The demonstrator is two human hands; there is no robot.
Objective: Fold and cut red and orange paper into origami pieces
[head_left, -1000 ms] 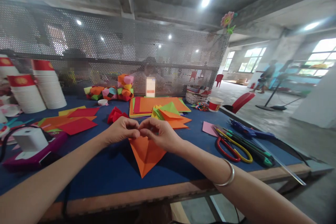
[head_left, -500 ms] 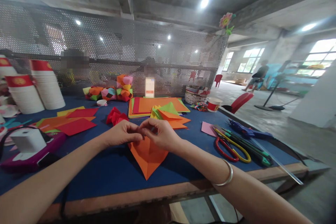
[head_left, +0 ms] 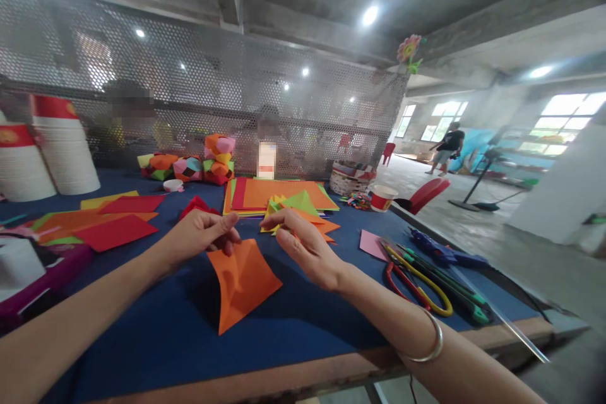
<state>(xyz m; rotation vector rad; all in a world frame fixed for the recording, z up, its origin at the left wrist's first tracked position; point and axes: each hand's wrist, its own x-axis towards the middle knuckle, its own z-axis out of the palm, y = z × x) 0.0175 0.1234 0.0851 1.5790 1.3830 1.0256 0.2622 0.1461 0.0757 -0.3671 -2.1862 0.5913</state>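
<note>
A creased square of orange paper (head_left: 243, 284) hangs tilted just above the blue tabletop. At its upper left corner, my left hand (head_left: 201, 231) pinches it between thumb and fingers. My right hand (head_left: 307, 249) is apart from the paper, to its right, with fingers stretched out and nothing in them. Behind the hands lie folded orange, green and yellow papers (head_left: 326, 227) with pointed ends. A red folded paper piece (head_left: 196, 205) is partly hidden behind my left hand.
Right: scissors (head_left: 416, 281), a green cutter (head_left: 454, 287), a blue glue gun (head_left: 445, 249) and a pink paper (head_left: 372, 243). Left: loose coloured sheets (head_left: 118, 230), stacked paper cups (head_left: 69, 154) and a purple power strip (head_left: 57, 278). A paper stack (head_left: 284, 192) lies behind. A person (head_left: 447, 148) stands far off.
My right hand has let go of the orange paper and moved right, its fingers opening. The paper has swung left and turned in my left hand. The distant person now stands more upright.
</note>
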